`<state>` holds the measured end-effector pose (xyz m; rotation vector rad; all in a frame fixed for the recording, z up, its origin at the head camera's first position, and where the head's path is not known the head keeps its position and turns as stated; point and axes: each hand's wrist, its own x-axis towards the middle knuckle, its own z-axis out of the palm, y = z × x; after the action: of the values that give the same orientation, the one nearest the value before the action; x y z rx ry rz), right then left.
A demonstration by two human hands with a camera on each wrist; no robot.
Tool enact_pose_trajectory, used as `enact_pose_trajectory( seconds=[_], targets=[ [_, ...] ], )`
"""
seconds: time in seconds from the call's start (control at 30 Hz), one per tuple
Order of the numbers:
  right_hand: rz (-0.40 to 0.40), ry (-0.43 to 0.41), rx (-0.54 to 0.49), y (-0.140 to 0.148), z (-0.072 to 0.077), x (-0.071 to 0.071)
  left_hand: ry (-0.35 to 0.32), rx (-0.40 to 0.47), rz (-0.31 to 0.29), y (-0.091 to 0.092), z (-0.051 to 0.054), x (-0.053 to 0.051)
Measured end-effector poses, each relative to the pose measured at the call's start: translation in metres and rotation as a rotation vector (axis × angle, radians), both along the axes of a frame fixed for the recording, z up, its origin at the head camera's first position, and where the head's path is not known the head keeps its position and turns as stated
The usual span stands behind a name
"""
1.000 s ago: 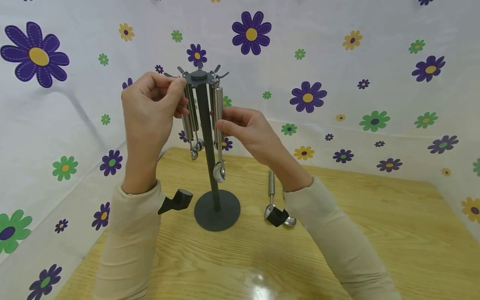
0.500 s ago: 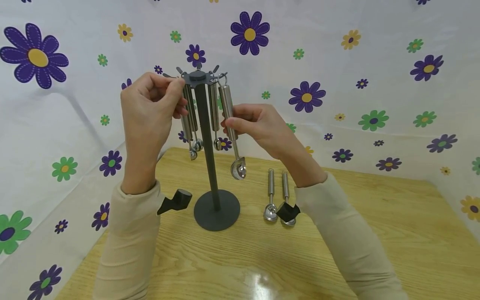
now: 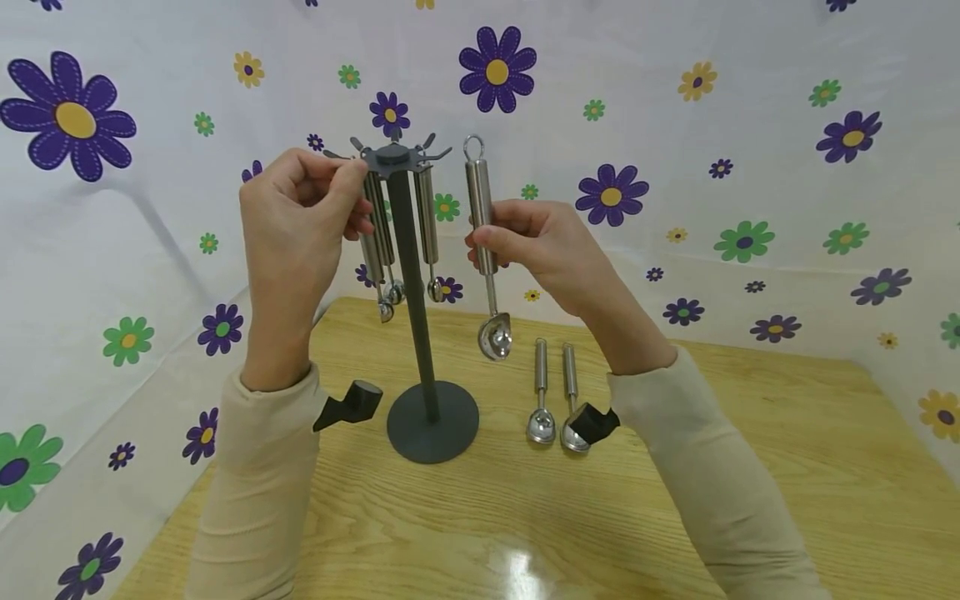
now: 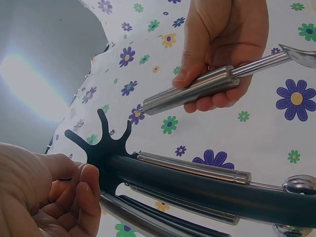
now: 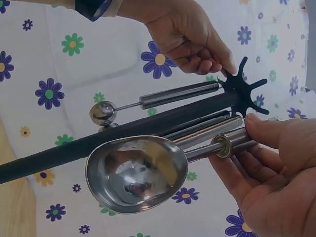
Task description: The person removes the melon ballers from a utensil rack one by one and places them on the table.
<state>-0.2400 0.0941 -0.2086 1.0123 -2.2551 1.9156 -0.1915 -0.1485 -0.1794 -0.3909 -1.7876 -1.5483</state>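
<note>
My right hand (image 3: 543, 246) grips the steel handle of an ice cream scoop (image 3: 495, 337), held nearly upright in the air right of the dark rack stand (image 3: 412, 292). Its hanging ring is apart from the hooks, and in the right wrist view its bowl (image 5: 133, 177) faces the camera. At the top of the stand, my left hand (image 3: 300, 212) pinches the edge of the hooked rim (image 4: 101, 163) between thumb and fingers. Several smaller steel scoops (image 3: 426, 217) hang from the hooks around the pole; the left hand partly covers some.
Two more scoops, a left one (image 3: 542, 375) and a right one (image 3: 570, 375), lie side by side on the wooden table (image 3: 465, 533). The stand's round base (image 3: 432, 442) sits left of them. A flowered cloth (image 3: 675, 167) encloses the back and sides.
The scoop in my right hand came off its hook and moved right, away from the stand. My left hand stays at the rim.
</note>
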Motion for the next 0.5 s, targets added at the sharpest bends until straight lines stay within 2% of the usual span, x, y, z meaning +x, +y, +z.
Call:
enact_pose_trajectory(
  seconds=[0.2,0.5],
  targets=[
    [-0.027,-0.065,-0.005,0.016,-0.012,-0.003,0.007,-0.001,-0.001,0.000,-0.001,-0.001],
    [-0.109,-0.189,0.066,0.047,-0.051,-0.007,0.001,0.042,-0.049,-0.001,0.000,0.000]
  ],
)
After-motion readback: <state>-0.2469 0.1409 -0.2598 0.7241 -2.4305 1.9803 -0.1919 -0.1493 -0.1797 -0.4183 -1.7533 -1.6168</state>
